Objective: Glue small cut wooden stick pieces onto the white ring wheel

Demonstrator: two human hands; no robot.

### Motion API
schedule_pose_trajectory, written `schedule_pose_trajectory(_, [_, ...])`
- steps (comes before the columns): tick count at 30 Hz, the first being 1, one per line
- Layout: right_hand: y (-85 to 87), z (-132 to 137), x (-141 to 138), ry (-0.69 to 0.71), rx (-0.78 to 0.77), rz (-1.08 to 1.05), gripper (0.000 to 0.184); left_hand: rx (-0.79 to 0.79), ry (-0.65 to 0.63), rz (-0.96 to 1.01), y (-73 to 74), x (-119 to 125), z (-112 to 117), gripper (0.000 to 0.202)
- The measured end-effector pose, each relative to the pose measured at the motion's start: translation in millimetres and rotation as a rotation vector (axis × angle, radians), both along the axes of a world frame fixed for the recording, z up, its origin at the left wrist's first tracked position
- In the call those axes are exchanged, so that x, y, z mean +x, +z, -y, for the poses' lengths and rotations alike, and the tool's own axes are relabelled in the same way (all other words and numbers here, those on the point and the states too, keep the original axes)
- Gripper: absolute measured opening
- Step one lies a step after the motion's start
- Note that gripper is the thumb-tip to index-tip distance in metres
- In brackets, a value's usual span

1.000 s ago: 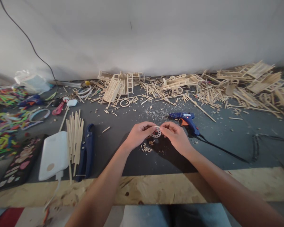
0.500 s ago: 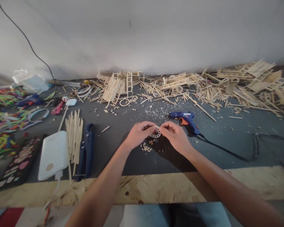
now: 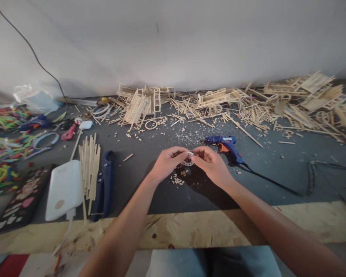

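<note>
Both hands meet over the dark tabletop at the middle of the view. Between their fingertips is a small pale wooden ring with dark gaps around its rim, partly hidden by the fingers. My left hand pinches its upper left edge with thumb and forefinger. My right hand has its thumb and fingers closed at the upper right edge. Just below the ring lie several tiny cut wooden bits. A blue glue gun with an orange trigger rests on its side to the right of my right hand.
Wooden stick models and loose stick offcuts line the wall. On the left are a blue cutter, a bundle of sticks, a white power bank, a patterned phone case and colourful strips. A black cord trails rightward.
The ring has tilted and shifted slightly left, with more of it covered by my right fingers. My right fingertips have moved a little closer to my left ones.
</note>
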State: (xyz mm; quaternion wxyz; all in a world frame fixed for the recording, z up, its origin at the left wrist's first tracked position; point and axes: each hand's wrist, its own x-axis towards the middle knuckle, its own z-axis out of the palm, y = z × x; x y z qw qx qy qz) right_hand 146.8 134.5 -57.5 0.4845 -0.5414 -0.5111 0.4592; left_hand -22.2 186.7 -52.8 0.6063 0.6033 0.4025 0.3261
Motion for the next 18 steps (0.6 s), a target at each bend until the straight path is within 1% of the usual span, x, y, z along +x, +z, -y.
schedule_pose_trajectory(4, [-0.9, 0.0, -1.0, 0.047, -0.026, 0.034, 0.020, 0.003, 0.014, 0.045, -2.1, 0.1, 0.0, 0.019])
schedule_pose_trajectory(10, [-2.4, -0.8, -1.7, -0.007, 0.006, -0.018, 0.018, -0.034, 0.005, 0.072, -3.1, 0.0, 0.1, 0.021])
schedule_pose_trajectory(15, [-2.5, -1.0, -0.9, -0.024, 0.023, 0.000, 0.018, 0.000, 0.014, 0.024, -2.7, -0.5, 0.3, 0.023])
schedule_pose_trajectory(18, [-1.7, -1.2, -1.0, -0.037, 0.029, 0.002, 0.017, -0.005, 0.004, 0.031, -1.8, -0.2, 0.7, 0.024])
